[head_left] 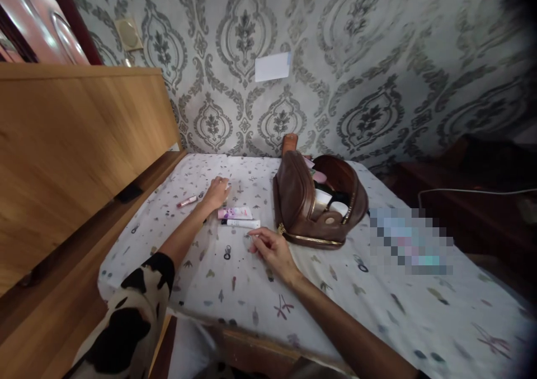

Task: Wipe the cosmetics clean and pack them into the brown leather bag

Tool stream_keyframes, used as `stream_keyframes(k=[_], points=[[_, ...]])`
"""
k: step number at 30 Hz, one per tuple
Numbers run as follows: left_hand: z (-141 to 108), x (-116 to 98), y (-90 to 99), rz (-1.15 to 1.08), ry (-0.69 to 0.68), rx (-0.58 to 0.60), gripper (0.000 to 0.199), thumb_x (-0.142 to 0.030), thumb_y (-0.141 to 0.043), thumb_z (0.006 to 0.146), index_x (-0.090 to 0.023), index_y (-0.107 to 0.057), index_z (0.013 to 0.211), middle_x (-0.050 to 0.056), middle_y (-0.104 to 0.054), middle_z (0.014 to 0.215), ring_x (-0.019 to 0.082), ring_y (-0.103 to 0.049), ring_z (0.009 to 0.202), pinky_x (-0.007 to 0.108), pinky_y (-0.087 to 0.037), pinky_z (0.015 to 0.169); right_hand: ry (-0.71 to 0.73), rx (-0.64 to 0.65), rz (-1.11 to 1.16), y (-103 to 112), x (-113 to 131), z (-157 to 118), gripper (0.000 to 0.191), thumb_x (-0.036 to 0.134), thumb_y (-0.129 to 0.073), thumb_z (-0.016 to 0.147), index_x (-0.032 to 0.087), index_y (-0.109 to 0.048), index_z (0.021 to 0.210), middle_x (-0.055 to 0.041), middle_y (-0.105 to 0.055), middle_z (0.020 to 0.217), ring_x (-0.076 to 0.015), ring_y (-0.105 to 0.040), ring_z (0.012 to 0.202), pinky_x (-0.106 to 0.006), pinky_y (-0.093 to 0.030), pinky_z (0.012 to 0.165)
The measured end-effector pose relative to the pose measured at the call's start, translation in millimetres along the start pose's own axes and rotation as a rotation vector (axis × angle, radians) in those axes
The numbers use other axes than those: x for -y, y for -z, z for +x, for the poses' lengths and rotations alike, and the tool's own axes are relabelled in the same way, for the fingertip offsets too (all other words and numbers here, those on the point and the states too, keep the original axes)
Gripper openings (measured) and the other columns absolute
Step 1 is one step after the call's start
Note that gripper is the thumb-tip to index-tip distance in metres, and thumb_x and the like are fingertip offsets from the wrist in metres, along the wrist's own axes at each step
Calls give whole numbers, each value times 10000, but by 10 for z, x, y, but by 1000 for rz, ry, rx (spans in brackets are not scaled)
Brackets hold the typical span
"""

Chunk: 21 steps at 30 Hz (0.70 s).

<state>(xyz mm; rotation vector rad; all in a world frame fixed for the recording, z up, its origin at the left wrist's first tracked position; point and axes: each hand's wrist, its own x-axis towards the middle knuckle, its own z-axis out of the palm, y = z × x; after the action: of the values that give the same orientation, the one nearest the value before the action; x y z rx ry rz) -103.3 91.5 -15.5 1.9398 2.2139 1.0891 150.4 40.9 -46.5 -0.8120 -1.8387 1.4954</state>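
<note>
White tube [243,223] lies flat on the cloth-covered surface [243,298], just beside a pink-and-white tube [232,213]. The right hand [274,254] is near its pale end, the grip loosely curved with fingertips apart. The left hand [217,193] is between the tubes and a lipstick [187,201]; whether its grip is closed cannot be told. A brown bag [293,197] stands unzipped to the right

Wht tube [243,223] flat nr pink tube [235,213]; brn bag [293,191] open
</note>
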Motion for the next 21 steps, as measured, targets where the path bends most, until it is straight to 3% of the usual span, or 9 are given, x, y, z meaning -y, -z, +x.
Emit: stream_keyframes(k=[5, 8, 11, 16, 21], points=[[-42, 85, -98, -16, 33, 58, 175, -144, -544, 833, -163, -667, 955, 81, -610, 1050, 207, -624, 1013, 342, -464, 1009, 5, 2, -35, 22, -11, -54, 277, 429, -553, 848, 187, -647, 944, 2, -638, 614, -113, -456, 467, -231, -320, 458], [31, 76, -43, -28, 61, 50, 168, -103, -579, 780, -176, -668, 902, 81, -588, 955, 247, -635, 932, 418, -497, 954, 20, 8, -16, 16, -22, -37, 235, 380, -563, 859, 178, -654, 939, 10, -638, 610, -91, -425, 466, -214, -327, 469], [32, -67, 61, -48, 53, 8, 206, -184, -528, 839, -170, -669, 989, 95, -581, 987, 269, -621, 987, 456, -484, 972, 22, 2, 94, 16, -62, 1, 258, 410, -608, 854, 176, -653, 953, 30, -630, 599, -74, -423, 455, -197, -339, 465], [-474, -569, 183, -207, -88, 28, 343, -445, -468, 945, -212, -642, 1126, 80, -650, 1125, 249, -609, 1104, 389, -480, 969, 1, 11, 506, 15, -67, 39, 607, 625, -745, 730, 195, -614, 1139, 5, -688, 782, -126, -650, 584, -200, -425, 462], [-1012, -944, 108, -105, -232, 40, 303, -431, -432, 982, -218, -642, 1027, 58, -642, 967, 211, -637, 917, 324, -492, 808, -31, 39, 719, 23, 31, 1, 710, 665, -783, 689, 168, -640, 1176, -20, -701, 817, -136, -686, 621, -204, -450, 482]])
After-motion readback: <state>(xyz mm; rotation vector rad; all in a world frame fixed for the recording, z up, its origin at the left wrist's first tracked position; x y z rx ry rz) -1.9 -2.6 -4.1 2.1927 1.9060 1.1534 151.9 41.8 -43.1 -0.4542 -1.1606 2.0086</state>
